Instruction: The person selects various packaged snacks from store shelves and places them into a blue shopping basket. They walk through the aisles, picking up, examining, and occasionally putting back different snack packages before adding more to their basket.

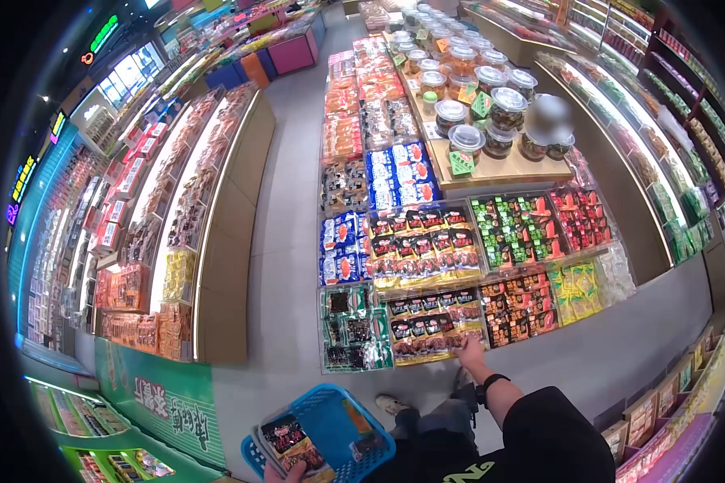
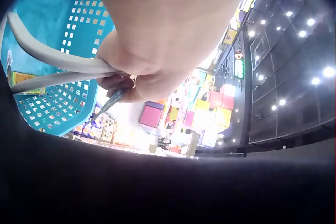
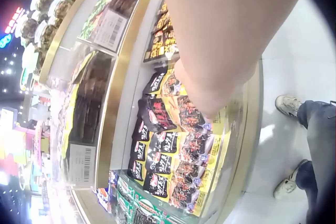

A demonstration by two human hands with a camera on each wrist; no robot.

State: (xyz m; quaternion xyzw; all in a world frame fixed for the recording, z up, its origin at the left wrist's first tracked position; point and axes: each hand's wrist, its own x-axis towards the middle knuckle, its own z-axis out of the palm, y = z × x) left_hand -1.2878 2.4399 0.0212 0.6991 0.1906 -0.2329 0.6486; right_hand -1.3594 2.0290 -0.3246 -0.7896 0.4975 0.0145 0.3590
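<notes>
1. The left hand (image 1: 295, 472) is low in the head view, near half past six; its fingers are curled firmly around the grey handles (image 2: 68, 64).
2. These handles belong to the blue basket (image 1: 322, 419), which is at one o'clock from this hand.
3. With the handles, the same hand holds a black packet (image 1: 282, 433); its thumb lies over the lower part of the packet.
4. Inside the basket, toward its three o'clock side, there is a small packet (image 1: 354, 414).
5. The right hand (image 1: 470, 352), above a dark wristband (image 1: 495, 380), is near half past four, at the front edge of the black-and-gold packets (image 3: 164, 145).
6. The wrist covers its fingers, so I cannot tell how far they are open, or if they grip a packet.
7. From these packets, green packets (image 1: 354, 330) lie at nine o'clock, and orange-and-black packets (image 1: 519, 310) at three o'clock.
</notes>
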